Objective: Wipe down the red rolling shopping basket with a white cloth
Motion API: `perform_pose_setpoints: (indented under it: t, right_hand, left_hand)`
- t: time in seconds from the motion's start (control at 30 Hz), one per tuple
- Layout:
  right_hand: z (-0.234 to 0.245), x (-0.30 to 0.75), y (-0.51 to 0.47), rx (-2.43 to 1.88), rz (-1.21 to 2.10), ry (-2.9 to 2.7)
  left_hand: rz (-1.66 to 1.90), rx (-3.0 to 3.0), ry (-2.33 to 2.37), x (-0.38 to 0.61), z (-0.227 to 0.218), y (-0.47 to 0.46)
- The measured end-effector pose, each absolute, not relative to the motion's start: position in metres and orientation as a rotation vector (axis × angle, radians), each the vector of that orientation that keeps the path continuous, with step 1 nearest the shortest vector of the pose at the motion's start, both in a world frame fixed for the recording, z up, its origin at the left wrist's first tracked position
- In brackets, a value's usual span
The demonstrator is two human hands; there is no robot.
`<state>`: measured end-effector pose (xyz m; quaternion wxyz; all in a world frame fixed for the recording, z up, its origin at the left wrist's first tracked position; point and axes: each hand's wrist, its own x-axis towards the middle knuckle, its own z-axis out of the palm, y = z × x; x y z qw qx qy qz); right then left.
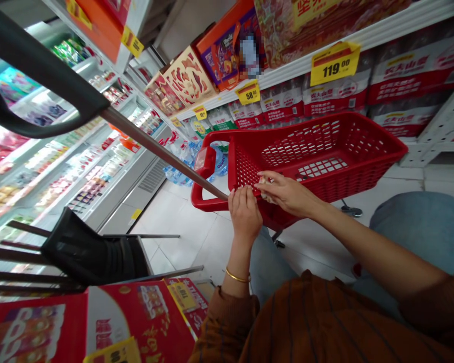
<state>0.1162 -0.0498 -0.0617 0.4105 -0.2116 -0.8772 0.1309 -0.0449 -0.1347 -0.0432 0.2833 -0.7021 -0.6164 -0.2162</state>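
At the handle end of a red trolley basket (395,148), two bare hands meet over the near rim. The right hand (285,194) pinches a small pale thing (267,195) between thumb and fingers, right beside that rim; too little of it shows to say what it is. The left hand (245,217) has its fingers bent together at the rim, just beside the lower end of a metal pole (162,146), and whether they grip the plastic or merely rest there I cannot tell. A drop looks the likeliest mishap: only fingertips seem to hold the pale thing, so a slackened pinch could send it into the basket or down the outside to the tiled floor (191,217). The basket is pierced all over (the holes in its base look the widest), so a small enough piece might slip through and be lost. Rolling is another risk, since a castor (351,209) shows underneath and a nudge from the nearby denim-clad knee (419,227) could shift the rim away from both hands. The pole slants far up to its black handle (60,70), and a knock there might jolt the basket as well. A harder push could drive it against the packs of bottled water (336,101) on the shelf close behind.
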Motion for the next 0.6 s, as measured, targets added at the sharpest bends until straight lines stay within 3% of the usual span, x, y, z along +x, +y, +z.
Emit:
perform_pose_setpoints:
  t: [0.4,0.6]
  right_hand:
    - [-0.064,0.124,-0.029,-0.272,0.116,-2.374]
    - [-0.059,0.106,-0.049,-0.486,0.333,-1.979]
  left_hand:
    - [-0.569,-1.924,-1.619,-0.048,-0.046,-0.135]
    - [-0.588,-1.940,-1.643,-0.047,-0.044,-0.135]
